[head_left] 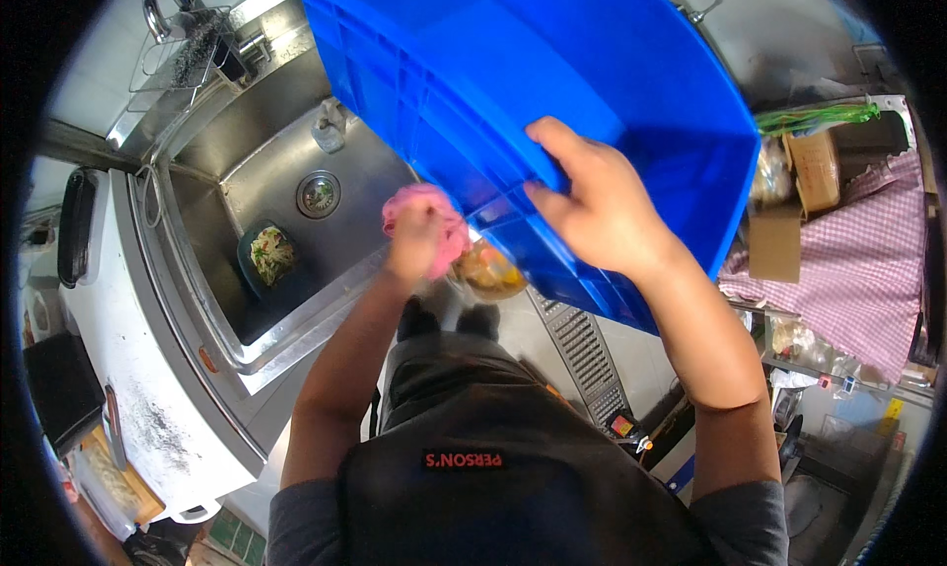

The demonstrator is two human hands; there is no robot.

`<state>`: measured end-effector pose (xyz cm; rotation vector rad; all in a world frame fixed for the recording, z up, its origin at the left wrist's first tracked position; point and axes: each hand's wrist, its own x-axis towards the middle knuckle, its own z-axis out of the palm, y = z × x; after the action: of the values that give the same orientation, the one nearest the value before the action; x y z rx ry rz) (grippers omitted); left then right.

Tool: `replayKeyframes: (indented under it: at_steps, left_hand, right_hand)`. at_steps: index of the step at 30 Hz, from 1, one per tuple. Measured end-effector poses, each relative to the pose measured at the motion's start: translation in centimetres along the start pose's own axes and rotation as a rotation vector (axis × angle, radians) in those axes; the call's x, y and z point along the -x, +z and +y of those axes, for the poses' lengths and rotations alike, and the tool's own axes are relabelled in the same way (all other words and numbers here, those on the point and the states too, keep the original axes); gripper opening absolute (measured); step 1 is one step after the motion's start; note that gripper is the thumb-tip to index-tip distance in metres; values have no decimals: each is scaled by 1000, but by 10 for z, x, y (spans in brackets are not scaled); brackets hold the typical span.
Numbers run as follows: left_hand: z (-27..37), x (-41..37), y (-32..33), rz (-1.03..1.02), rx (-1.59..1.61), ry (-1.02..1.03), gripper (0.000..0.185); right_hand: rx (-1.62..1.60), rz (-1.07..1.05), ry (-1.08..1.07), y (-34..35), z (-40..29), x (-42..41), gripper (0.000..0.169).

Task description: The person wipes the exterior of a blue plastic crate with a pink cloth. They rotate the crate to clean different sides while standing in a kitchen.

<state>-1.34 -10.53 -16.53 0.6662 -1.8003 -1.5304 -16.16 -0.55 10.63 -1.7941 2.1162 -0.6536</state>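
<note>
My right hand [603, 199] grips the near rim of a large blue plastic crate [436, 133], which is held tilted over the right part of the sink and the floor. A bunched pink cloth [451, 229] is in my left hand [416, 244], close to the crate's outer side wall. Both the cloth and that hand are somewhat blurred. The crate's inside faces up and to the right; its far end runs out of the picture.
On the left is a stainless steel sink [259, 151] with a drain strainer [319, 194] and a dark bowl of shredded food [271, 256]. A wire rack [185, 59] stands by the faucet [155, 14]. Below lie a floor drain grate [581, 336] and a container of food [488, 271]. Right, a checkered cloth [851, 255] covers shelving.
</note>
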Motion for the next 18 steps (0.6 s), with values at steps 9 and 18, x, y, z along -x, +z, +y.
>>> replayKeyframes:
  at_steps: [9, 18]
  left_hand:
    - [10, -11, -16, -11, -719, 98, 14]
    - [25, 20, 14, -116, -577, 341, 8]
  right_hand:
    - [7, 3, -16, 1, -1, -2, 35]
    - [5, -15, 0, 1, -1, -5, 36]
